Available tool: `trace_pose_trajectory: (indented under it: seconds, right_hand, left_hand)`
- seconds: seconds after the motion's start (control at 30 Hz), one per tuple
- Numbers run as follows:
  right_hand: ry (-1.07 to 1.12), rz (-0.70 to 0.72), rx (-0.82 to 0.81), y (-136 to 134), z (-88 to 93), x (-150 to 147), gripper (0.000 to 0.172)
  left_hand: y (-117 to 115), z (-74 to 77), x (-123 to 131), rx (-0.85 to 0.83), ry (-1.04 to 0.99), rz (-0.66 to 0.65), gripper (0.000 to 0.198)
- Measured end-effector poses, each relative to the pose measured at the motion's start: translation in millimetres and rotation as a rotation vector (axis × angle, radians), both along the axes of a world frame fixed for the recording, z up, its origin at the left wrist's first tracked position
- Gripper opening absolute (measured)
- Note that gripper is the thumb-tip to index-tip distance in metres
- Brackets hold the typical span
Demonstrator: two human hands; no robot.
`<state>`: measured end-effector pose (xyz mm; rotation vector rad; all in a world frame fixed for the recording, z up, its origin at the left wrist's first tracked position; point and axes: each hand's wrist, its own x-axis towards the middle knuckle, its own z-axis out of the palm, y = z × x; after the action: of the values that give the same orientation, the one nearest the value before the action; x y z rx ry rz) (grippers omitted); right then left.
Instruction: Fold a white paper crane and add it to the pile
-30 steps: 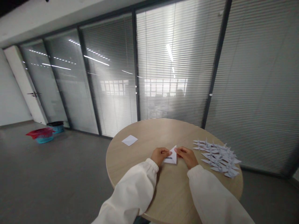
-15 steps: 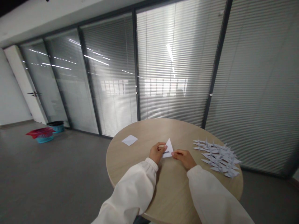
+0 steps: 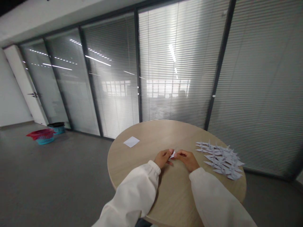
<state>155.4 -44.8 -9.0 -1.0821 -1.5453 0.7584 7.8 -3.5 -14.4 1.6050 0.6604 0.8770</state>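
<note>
A small piece of folded white paper (image 3: 173, 154) is pinched between my two hands over the middle of the round table (image 3: 151, 132). My left hand (image 3: 163, 157) grips it from the left with thumb and fingers. From the right, my right hand (image 3: 187, 159) pinches its other side. Most of the paper is covered by my fingers, so its exact shape is hard to make out. Paper cranes (image 3: 222, 159), folded from white paper, lie in a crowded group to the right of my right hand.
A flat white sheet of paper (image 3: 131, 142) lies at the table's left. Two waste bins stand on the floor at far left: one with a red liner (image 3: 44, 136), one with a black liner (image 3: 57, 127). Glass partitions with blinds (image 3: 175, 63) rise behind the table.
The paper showed as an upright triangle with dark print; now only a small, narrow part shows. My left hand has shifted slightly right and down, closer to my right hand.
</note>
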Motion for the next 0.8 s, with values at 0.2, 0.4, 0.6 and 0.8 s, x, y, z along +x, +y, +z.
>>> trace_pose_trajectory:
  seconds: [0.2, 0.4, 0.6, 0.8]
  right_hand:
    - [0.013, -0.024, 0.021, -0.3, 0.8, 0.1, 0.023]
    - [0.012, -0.061, 0.006, -0.8, 1.6, 0.3, 0.022]
    - [-0.009, -0.052, 0.027, -2.5, 2.8, -0.2, 0.027]
    - [-0.055, -0.121, 0.025, -0.9, -1.7, 0.7, 0.029]
  left_hand:
    - [-4.0, 3.1, 3.0, -0.153, -0.044, -0.127, 0.063]
    - [-6.3, 4.7, 4.0, -0.205, -0.077, -0.203, 0.061]
    - [-3.0, 5.2, 1.9, -0.157, -0.138, -0.134, 0.049]
    - [10.0, 3.2, -1.6, -0.164, -0.181, 0.212, 0.059]
